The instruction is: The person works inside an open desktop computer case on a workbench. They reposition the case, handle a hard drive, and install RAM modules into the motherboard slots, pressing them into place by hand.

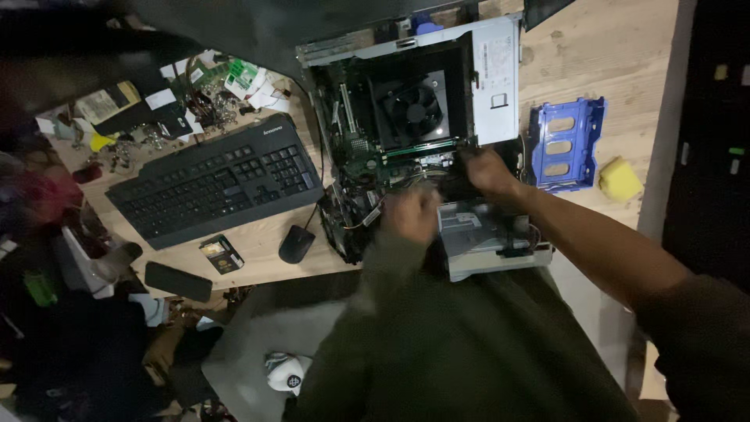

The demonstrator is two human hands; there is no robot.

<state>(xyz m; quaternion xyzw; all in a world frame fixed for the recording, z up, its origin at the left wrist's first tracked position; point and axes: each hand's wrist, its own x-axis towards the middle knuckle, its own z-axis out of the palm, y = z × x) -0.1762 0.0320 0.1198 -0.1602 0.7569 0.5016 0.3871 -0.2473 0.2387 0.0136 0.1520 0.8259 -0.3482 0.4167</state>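
far left of both hands a clutter of small parts and paper slips (195, 98) lies on the wooden desk (617, 47). nearer, a black keyboard (215, 180) sits well left of the fingers, with a black mouse (296, 244) just beyond its lower corner and a small dark card (221, 254) beside that.

the left hand (410, 215) is blurred; its fingers look curled at the lower edge of the open computer case (406, 117), but whether they pinch anything cannot be told. the right hand (486, 172) reaches into the same case just right of the left, fingers bent downward among the cables, grip unclear too.

the case lies open on the desk, side panel off, fan (414, 109) and board exposed just above the fingertips. a grey drive unit (488, 238) sits swung out below the right hand, and a blue drive bracket (566, 144) lies free to its right, next to a yellow block (620, 180). so the opening and some stripping look done; board and fan remain in place.

the fingertips are hidden by motion blur and shadow, and the top and lower left of the view are too dark to make out.
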